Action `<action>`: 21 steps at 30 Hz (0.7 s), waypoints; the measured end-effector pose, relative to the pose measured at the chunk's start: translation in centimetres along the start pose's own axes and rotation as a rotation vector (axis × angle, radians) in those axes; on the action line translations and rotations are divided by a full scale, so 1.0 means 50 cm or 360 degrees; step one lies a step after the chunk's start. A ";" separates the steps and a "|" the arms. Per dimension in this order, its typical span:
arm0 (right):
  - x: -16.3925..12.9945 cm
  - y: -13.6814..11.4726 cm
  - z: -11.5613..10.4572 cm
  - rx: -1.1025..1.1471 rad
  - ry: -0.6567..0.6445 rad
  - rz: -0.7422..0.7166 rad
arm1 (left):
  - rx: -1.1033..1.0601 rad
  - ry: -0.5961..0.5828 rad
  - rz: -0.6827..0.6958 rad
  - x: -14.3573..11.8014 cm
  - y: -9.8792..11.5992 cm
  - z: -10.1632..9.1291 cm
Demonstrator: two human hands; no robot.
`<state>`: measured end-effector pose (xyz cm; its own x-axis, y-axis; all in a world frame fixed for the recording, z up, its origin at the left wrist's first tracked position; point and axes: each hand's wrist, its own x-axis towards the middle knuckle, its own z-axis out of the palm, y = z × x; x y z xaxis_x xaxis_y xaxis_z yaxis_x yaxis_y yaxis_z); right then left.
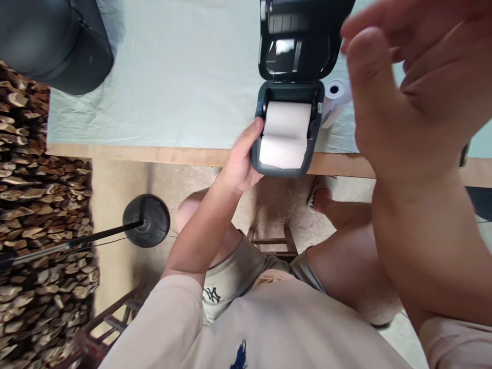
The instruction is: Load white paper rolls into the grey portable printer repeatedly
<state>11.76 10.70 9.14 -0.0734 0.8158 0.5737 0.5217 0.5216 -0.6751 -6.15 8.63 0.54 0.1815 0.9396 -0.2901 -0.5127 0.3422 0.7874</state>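
A dark portable receipt printer (255, 154), its lid (300, 46) hinged up, is held over the table's front edge. My left hand (243, 159) grips it by the left side, thumb on the rim. Inside the compartment lies a white paper roll (288, 120), its loose end draped over the front. Raised close to the camera, my right hand (415, 102) is open beside the lid, thumb apart from the fingers, and nothing shows in it. Some of its fingertips run past the upper edge. Behind the printer's right side, a second paper roll (335, 102) rests on the cloth.
A pale green cloth (172, 77) covers the table, bordered by a wooden edge (154, 152). A large black object (57, 46) stands at its left. Below are a black round stand base (146, 220), wooden stools (111, 323) and stacked firewood (46, 205) along the left.
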 end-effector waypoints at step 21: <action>0.013 -0.042 -0.004 -0.1299 -0.1160 0.0543 | -0.0018 -0.0298 -0.0073 -0.021 0.022 0.034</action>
<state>10.79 10.10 11.00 -0.1581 0.9733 -0.1666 0.9854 0.1449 -0.0890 -5.48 8.03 2.67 0.3574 0.9080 -0.2187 -0.5093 0.3858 0.7693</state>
